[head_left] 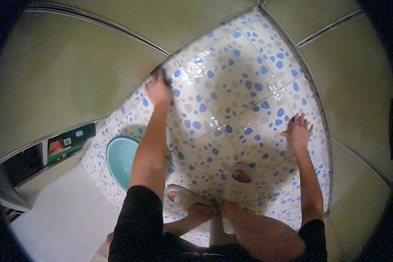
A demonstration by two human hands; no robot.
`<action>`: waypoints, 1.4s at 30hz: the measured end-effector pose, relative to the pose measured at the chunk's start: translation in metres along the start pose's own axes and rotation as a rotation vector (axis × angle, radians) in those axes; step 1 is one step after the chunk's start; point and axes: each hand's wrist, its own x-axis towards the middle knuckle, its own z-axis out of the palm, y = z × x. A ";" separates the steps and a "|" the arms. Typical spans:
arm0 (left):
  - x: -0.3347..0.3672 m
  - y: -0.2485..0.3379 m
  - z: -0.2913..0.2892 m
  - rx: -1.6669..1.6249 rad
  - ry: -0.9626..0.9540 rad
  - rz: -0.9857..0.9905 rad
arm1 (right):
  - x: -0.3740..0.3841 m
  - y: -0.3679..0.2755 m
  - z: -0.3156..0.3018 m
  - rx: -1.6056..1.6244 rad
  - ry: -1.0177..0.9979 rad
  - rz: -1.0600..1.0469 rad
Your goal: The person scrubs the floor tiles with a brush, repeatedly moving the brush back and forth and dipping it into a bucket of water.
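While walls point(65, 65) edge our tiled floor point(225, 102), open room spans its middle; the teal basin point(120, 160) sits left, our right hand point(299, 134) spreads wide, and our left hand point(159, 91) holds a dark, blurred object point(167, 79) by the wall's foot.

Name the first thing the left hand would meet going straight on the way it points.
Probably the wall, just ahead of the left hand; depth is unclear there, so they may already touch.

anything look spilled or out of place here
The tiled floor shows rippled, shiny patches between the left hand and right hand, so it looks wet; whether that's a spill, I can't tell. Nothing else stands out.
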 end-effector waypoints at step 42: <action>-0.226 0.105 -0.022 -0.356 -0.051 0.258 | -0.004 -0.003 -0.002 0.044 0.049 -0.006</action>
